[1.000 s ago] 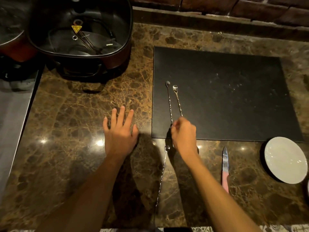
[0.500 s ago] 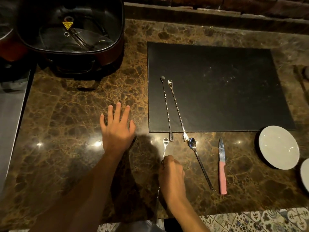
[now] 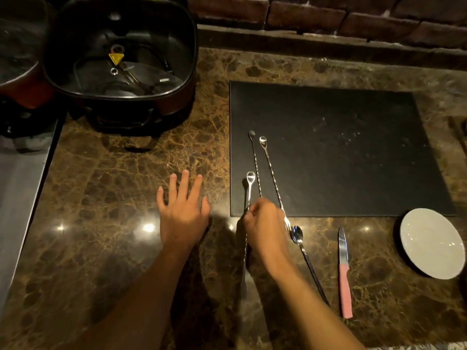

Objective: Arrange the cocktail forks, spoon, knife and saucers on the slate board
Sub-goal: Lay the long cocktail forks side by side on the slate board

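Note:
A black slate board lies on the marble counter. Two long twisted cocktail forks rest on its left part, their fork ends hanging over the near edge. My right hand is shut on a third cocktail fork, lifted, its small spoon end over the board's left edge. My left hand lies flat and open on the counter left of the board. A spoon, a pink-handled knife and a white saucer lie on the counter in front of the board.
A dark electric pot with a glass lid inside stands at the back left. A red pot sits at the far left edge. A brick wall runs along the back. A metal surface borders the counter on the left.
My right hand left the second fork on the board, dropped to the third fork on the counter, gripped it and has raised it toward the board's left edge. My left hand stayed flat.

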Demonstrator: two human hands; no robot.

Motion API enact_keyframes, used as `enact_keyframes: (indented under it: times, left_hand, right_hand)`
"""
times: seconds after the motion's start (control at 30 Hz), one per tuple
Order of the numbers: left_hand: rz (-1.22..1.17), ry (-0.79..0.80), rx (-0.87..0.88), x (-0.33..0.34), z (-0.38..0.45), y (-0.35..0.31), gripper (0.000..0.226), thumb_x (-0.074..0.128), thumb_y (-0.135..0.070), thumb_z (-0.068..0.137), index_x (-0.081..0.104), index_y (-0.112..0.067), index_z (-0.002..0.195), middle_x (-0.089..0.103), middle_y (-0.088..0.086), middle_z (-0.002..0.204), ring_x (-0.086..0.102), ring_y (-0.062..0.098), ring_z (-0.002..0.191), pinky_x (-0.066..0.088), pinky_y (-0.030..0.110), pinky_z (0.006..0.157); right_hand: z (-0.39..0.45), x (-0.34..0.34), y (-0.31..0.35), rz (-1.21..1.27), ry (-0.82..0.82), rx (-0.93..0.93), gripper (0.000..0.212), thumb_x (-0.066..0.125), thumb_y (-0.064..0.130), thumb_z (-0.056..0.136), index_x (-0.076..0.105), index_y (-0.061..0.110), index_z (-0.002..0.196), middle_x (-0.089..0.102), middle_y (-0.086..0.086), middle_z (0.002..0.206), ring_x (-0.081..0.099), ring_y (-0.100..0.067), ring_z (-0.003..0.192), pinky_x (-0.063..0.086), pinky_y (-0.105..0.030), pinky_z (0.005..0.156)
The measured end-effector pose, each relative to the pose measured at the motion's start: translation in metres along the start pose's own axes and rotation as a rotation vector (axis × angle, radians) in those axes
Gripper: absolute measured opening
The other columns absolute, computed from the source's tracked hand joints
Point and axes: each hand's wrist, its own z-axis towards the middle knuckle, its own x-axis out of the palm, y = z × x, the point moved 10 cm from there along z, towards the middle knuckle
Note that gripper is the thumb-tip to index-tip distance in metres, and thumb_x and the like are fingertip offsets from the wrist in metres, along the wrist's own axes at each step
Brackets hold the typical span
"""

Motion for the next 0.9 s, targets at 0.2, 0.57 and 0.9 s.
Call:
enact_keyframes:
  times: [0.2, 0.57, 0.9]
  left_hand:
    - [0.029, 0.010, 0.024, -0.002, 0.000, -0.002, 0.056, 0.038, -0.042, 0.105, 0.045, -0.023, 0.157, 0.039, 0.011, 0.168, 0.033, 0.035, 0.157, 0.023, 0.062, 0.122]
    - [0.019, 0.094, -0.013, 0.000, 0.003, 0.000, 0.060, 0.036, -0.046, 0.101, 0.044, -0.026, 0.157, 0.038, 0.009, 0.168, 0.032, 0.033, 0.157, 0.024, 0.061, 0.123]
    - [0.000, 0.050, 0.019, -0.004, 0.001, -0.004, 0.055, 0.038, -0.040, 0.105, 0.048, -0.022, 0.156, 0.041, 0.012, 0.166, 0.034, 0.036, 0.156, 0.025, 0.062, 0.122]
  right_hand:
    - [0.076, -0.018, 0.049, -0.044, -0.086, -0.035, 0.009, 0.055, 0.007, 0.087, 0.064, 0.005, 0.088, 0.061, -0.017, 0.086, 0.064, -0.040, 0.084, 0.056, -0.045, 0.070]
    - [0.119, -0.001, 0.058, -0.130, -0.037, 0.043, 0.010, 0.054, -0.001, 0.089, 0.058, 0.000, 0.080, 0.050, -0.013, 0.080, 0.061, -0.043, 0.087, 0.043, -0.039, 0.063]
    - [0.092, -0.040, 0.004, 0.214, -0.113, 0.084, 0.020, 0.054, 0.008, 0.089, 0.066, 0.015, 0.074, 0.070, -0.009, 0.076, 0.070, -0.027, 0.070, 0.060, -0.047, 0.068]
